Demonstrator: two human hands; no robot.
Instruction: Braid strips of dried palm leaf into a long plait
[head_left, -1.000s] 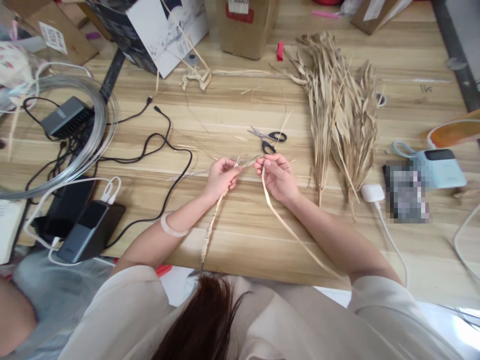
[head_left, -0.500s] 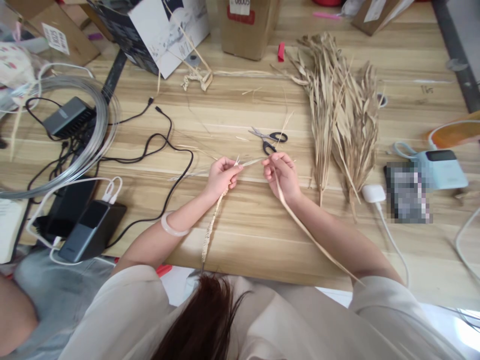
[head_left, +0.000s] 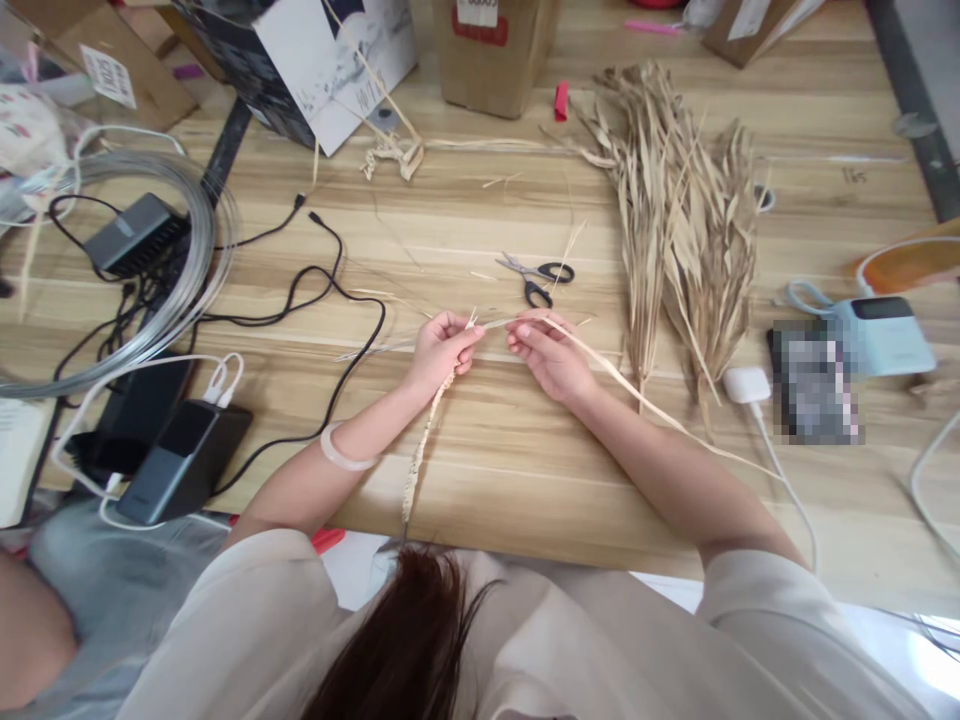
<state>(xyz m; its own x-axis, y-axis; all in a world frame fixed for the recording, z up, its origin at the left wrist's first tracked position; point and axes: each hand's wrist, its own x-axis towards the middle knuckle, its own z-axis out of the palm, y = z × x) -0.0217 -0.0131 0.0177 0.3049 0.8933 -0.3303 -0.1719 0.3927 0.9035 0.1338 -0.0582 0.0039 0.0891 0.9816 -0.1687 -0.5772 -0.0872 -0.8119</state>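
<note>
My left hand (head_left: pixel 448 346) is closed in a pinch on a braided straw cord (head_left: pixel 417 447), whose finished length hangs down toward the table's front edge. Short strand ends poke up above its thumb. Thin strands stretch from there to my right hand (head_left: pixel 553 358), whose thumb and fingers are closed on a long pale straw strip (head_left: pixel 652 411). That strip runs over the right hand and out across the forearm. Just beyond the hands lie black-handled scissors (head_left: pixel 537 277), blades spread a little. Exactly how the strands cross between the fingertips is too fine to make out.
A bundle of dried leaves (head_left: pixel 675 220) lies to the right. Further right are a phone (head_left: pixel 814 385) and a light blue power bank (head_left: pixel 885 338). On the left, a wire coil (head_left: pixel 202 235), black cables (head_left: pixel 330 275) and a dark charger (head_left: pixel 184 450). Boxes (head_left: pixel 491 60) stand behind.
My right hand has shifted slightly left, closer to the left hand. The long strip has swung outward, from along the inner forearm to across it. My left hand stays nearly still.
</note>
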